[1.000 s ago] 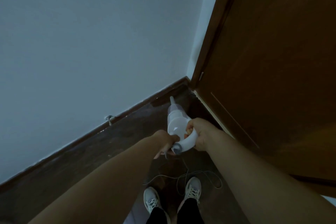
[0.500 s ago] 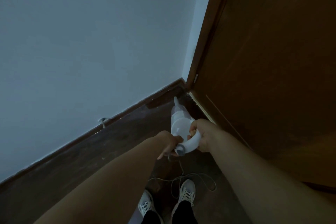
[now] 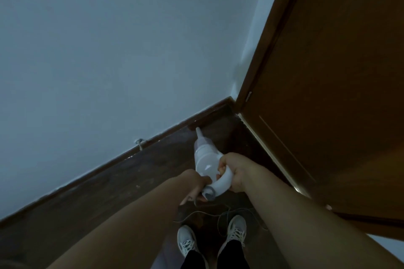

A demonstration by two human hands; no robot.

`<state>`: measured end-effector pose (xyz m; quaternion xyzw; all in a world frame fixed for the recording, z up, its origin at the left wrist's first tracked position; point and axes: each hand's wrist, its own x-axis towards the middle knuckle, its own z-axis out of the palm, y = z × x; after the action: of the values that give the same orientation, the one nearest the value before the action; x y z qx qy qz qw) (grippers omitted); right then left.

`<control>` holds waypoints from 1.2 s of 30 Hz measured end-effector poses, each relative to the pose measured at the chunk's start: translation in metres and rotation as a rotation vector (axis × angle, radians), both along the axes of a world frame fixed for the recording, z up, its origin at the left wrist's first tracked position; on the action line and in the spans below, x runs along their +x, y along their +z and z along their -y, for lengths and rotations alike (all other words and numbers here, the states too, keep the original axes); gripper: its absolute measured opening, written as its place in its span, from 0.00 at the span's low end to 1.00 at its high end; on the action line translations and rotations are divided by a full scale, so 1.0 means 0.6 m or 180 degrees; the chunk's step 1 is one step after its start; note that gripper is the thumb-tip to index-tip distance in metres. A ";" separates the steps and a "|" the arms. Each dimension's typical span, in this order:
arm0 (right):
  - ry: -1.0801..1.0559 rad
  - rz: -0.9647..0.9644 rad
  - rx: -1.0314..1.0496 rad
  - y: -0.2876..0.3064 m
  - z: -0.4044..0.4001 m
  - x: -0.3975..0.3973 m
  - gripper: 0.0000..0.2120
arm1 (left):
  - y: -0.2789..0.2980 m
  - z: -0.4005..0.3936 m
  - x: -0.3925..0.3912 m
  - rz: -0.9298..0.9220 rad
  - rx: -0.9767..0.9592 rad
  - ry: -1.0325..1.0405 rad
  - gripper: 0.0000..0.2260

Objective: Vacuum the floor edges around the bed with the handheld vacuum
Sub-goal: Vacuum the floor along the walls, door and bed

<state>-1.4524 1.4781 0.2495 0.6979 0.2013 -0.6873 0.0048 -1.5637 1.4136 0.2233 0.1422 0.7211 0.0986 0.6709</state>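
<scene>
A: Status, near to far?

B: Shoes (image 3: 235, 228) at the near edge, loose cord (image 3: 227, 212) looped on the floor (image 3: 98, 192) just in front of them. My right hand (image 3: 235, 171) is wrapped tight round the handle of the handheld vacuum (image 3: 206, 162). My left hand (image 3: 195, 188) is at the rear end of it, fingers under the grey cap; can't tell if it's gripping or just steadying.

A: Nozzle?

B: Nozzle (image 3: 198, 131) points far, tip touching or just short of the baseboard (image 3: 166, 135) under the pale wall (image 3: 131, 50). A second ago it aimed more at the corner by the door (image 3: 328, 94); it has swung left onto the skirting line.

A: Meaning?

B: I judge the corner pass is done and I'm starting the run left along the wall edge. Bed isn't in view, so can't say how much edge remains. There's a small fitting (image 3: 139, 142) on the baseboard further left; cord near my feet is the snag risk.
</scene>
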 end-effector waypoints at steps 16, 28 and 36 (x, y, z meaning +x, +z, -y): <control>-0.0356 -0.0307 0.0277 0.048 0.012 -0.050 0.18 | 0.018 0.001 -0.063 -0.0444 0.0301 -0.0166 0.14; -0.0446 -0.0333 0.0425 0.069 -0.055 -0.036 0.22 | 0.045 -0.068 -0.044 -0.0434 0.0363 -0.0338 0.13; -0.0732 -0.0363 0.0658 0.091 -0.118 -0.012 0.23 | 0.049 -0.151 -0.022 -0.0499 0.0556 -0.0229 0.17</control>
<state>-1.4597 1.5487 0.3042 0.6730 0.1897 -0.6974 -0.1573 -1.5769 1.5039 0.2527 0.2331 0.7545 0.1255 0.6006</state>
